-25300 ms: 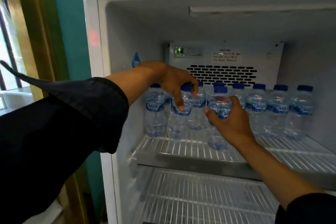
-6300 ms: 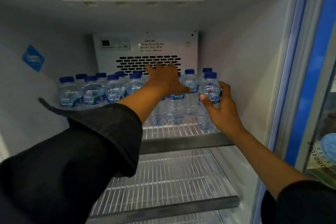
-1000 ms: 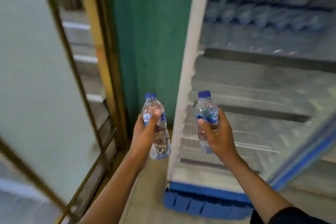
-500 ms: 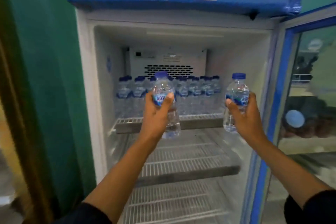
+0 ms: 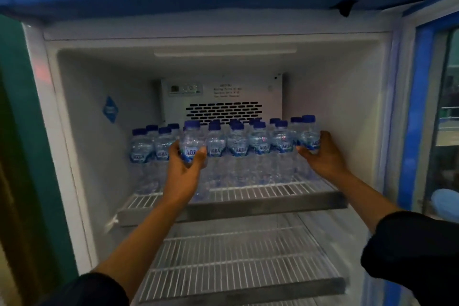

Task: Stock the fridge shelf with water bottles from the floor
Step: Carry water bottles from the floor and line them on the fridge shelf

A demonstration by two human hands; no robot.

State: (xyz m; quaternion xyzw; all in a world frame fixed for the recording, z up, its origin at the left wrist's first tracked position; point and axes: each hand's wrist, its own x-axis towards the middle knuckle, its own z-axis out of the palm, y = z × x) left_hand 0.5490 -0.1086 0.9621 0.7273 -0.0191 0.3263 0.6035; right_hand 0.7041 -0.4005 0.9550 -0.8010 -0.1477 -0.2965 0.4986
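In the head view, one water bottle (image 5: 192, 141) is gripped by the curled fingers of the left hand (image 5: 182, 169) over the top shelf (image 5: 273, 202); another bottle (image 5: 310, 136) is clasped by the right hand (image 5: 323, 156) near the fridge's right wall (image 5: 347, 119).

One head-worn camera faces straight into the open fridge (image 5: 74, 146), close up. It looks slightly down on the top shelf (image 5: 268, 202); the frame's edges seem softly blurred.
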